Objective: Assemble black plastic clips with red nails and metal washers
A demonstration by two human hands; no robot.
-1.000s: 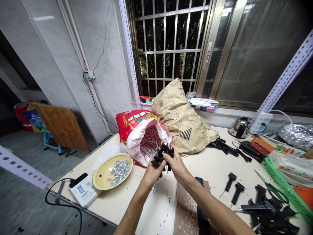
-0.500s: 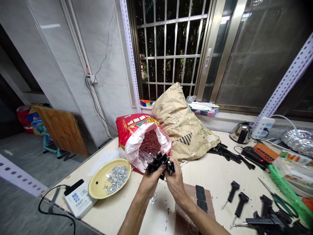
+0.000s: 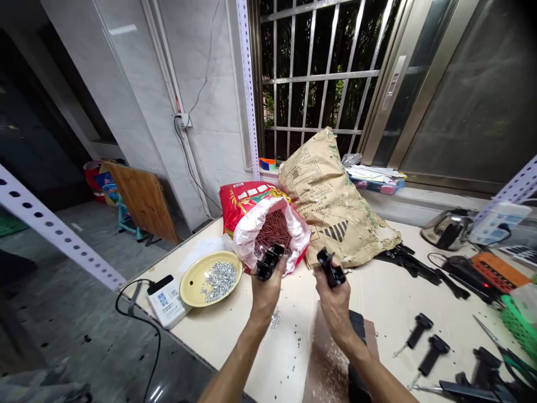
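My left hand [image 3: 267,288] is closed round a black plastic part [image 3: 268,261], held up before the mouth of a red and white bag [image 3: 245,226]. Reddish-brown thin rods [image 3: 274,230] fill that bag. A second black plastic part [image 3: 331,268] is gripped in my right hand [image 3: 334,296], in front of the tan paper sack [image 3: 331,196]. The two hands are apart, both raised over the table. Left of them, a yellow plate [image 3: 193,282] bears many small silvery metal pieces [image 3: 220,280]. More silvery bits [image 3: 275,319] lie on the table below my left hand.
Black flat pieces [image 3: 356,324] lie on a brown sheet [image 3: 325,364] under my right forearm. Several black-handled tools [image 3: 434,352] and scissors [image 3: 493,341] lie at the right. A kettle [image 3: 448,228] stands behind. A white box [image 3: 166,302] with a cable is at the left edge.
My hands, close together before with black parts between them, have moved apart, each holding a black part. The whole view has shifted, so the table sits further right.
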